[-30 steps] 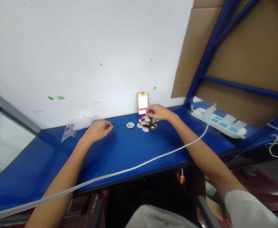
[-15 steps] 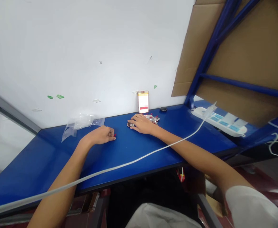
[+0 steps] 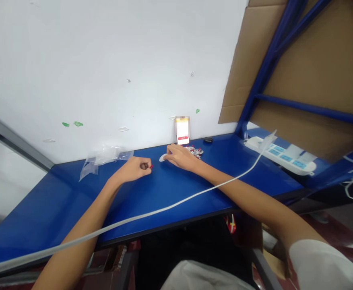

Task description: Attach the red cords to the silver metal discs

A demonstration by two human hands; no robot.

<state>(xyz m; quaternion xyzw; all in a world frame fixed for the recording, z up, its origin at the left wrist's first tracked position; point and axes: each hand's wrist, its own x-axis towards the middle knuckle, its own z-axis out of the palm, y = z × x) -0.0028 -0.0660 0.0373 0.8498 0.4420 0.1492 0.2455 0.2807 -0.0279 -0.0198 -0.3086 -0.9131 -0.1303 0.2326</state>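
Note:
My left hand [image 3: 135, 168] hovers over the blue table [image 3: 164, 193] with its fingers curled, pinching a small red piece [image 3: 151, 166] at the fingertips. My right hand [image 3: 180, 156] reaches to the left and grips a round silver disc [image 3: 163, 158] by its edge, tilting it up off the table. Behind that hand lies a pile of silver discs with red bits [image 3: 196, 151], partly hidden by my fingers.
A white-and-red card [image 3: 182, 130] leans on the wall. Clear plastic bags [image 3: 104, 157] lie at the left. A white cable [image 3: 176, 203] crosses the table to a power strip [image 3: 280, 155]. A small dark object [image 3: 207, 139] sits near the wall. Blue shelf frame and cardboard stand right.
My right hand left the pile, moved left to the lone disc and lifted its edge. My left hand picked the red piece off the table and shifted right.

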